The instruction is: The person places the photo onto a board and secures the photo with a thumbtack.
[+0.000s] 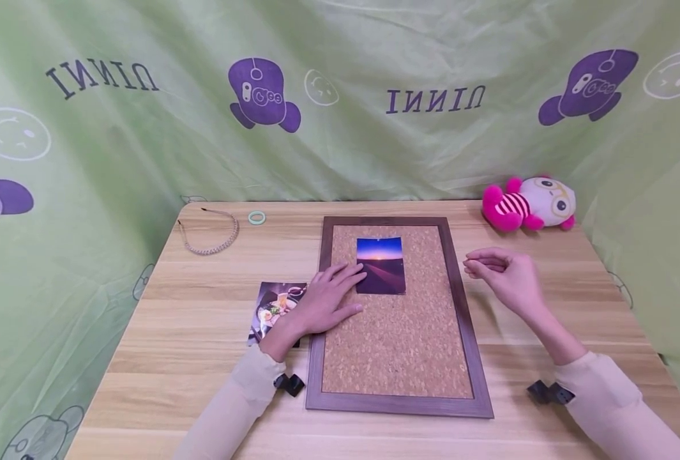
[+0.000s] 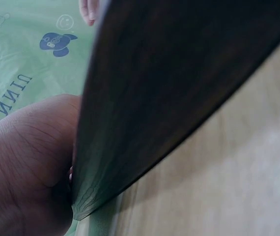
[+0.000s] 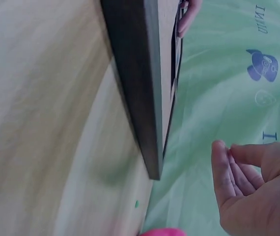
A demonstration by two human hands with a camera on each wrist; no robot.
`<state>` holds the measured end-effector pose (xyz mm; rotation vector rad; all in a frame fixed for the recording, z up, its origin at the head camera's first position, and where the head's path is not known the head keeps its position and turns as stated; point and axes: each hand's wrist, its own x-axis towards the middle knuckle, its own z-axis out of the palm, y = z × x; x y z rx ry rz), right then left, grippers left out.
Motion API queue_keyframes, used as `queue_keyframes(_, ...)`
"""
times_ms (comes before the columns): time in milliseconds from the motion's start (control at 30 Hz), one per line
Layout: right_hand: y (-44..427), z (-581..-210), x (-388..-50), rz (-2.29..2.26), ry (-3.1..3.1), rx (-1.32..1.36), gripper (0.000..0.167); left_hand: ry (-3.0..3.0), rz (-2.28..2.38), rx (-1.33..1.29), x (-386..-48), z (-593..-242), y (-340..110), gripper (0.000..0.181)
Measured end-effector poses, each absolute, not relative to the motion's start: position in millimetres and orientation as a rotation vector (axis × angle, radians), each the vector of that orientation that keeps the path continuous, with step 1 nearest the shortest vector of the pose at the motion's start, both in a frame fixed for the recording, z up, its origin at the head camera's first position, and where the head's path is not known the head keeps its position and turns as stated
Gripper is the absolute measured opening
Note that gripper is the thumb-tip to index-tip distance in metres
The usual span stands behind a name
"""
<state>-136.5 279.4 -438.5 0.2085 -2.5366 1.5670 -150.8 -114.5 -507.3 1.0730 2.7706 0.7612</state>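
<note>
Touches sunset photo (image 1: pixel 382 271), longer near-to-far, with spread left hand (image 1: pixel 325 301); poises right hand (image 1: pixel 509 280) off right, fingertips together — any hold unclear.

The wood-grain tabletop (image 1: pixel 173 306) carries a framed corkboard (image 1: pixel 397 345) beneath the left fingers (image 1: pixel 348 281), a ramen photo (image 1: pixel 271 310) left of them, a headband (image 1: pixel 213 250) and mint-green ring (image 1: pixel 256 223) beyond, and a plush toy (image 1: pixel 526 203) past the right fingers (image 1: pixel 483 263).

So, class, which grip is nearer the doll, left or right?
Right. The right grip is over the table, just right of the board, on the near side of the doll; the left grip lies across the board's left edge, farther off.
</note>
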Motion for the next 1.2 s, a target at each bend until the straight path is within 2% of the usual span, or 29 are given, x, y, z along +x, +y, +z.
queue_keyframes(133,270,-437,-142,1.634,-2.501,0.215,0.016,2.764,0.751,1.070,-151,-505,-113,0.069)
queue_keyframes(333,255,-428,-150,1.845,-2.451,0.116,0.025,2.764,0.705,1.055,-150,-503,-113,0.071)
queue_keyframes(600,228,-418,-167,2.034,-2.431,0.074,0.028,2.777,0.733,1.064,-150,-503,-114,0.070)
queue_keyframes(967,191,-416,-195,2.345,-2.361,-0.047,0.018,2.765,0.708,1.059,-151,-503,-114,0.071)
queue_keyframes(1200,176,-421,-216,2.423,-2.433,-0.099,0.031,2.769,0.712,1.065,-151,-502,-113,0.070)
